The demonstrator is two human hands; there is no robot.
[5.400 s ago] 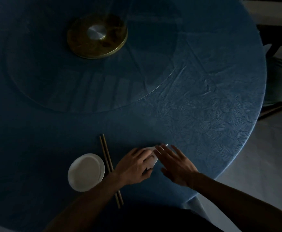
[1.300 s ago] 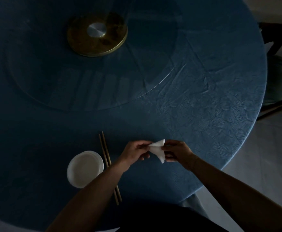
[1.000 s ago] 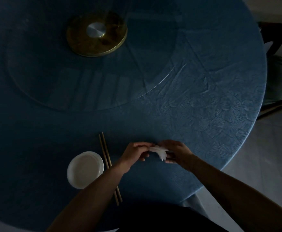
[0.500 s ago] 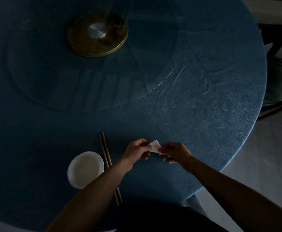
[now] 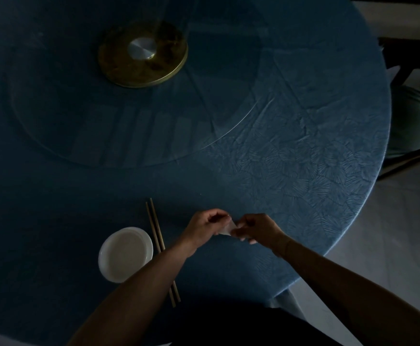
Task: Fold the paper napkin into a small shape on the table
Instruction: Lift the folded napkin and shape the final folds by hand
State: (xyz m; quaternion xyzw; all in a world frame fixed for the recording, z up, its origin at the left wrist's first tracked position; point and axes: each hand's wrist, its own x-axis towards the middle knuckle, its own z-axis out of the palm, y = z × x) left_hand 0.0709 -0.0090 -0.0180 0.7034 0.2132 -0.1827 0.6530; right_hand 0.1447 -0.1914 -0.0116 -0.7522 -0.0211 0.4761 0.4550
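A small folded white paper napkin [image 5: 229,228] is pinched between both hands just above the blue tablecloth [image 5: 279,171], near the table's front edge. My left hand [image 5: 205,227] grips its left side with curled fingers. My right hand [image 5: 255,228] grips its right side. Only a small sliver of the napkin shows between the fingertips; the rest is hidden by the hands.
A pair of chopsticks [image 5: 160,243] lies left of my left hand, partly under my forearm. A white round dish [image 5: 125,253] sits further left. A glass turntable with a brass hub [image 5: 142,53] fills the table's centre. A chair [image 5: 413,121] stands at the right.
The napkin went from pressed flat on the table to lifted and pinched between both hands. Over the last second it has been folded smaller, so less of it shows.
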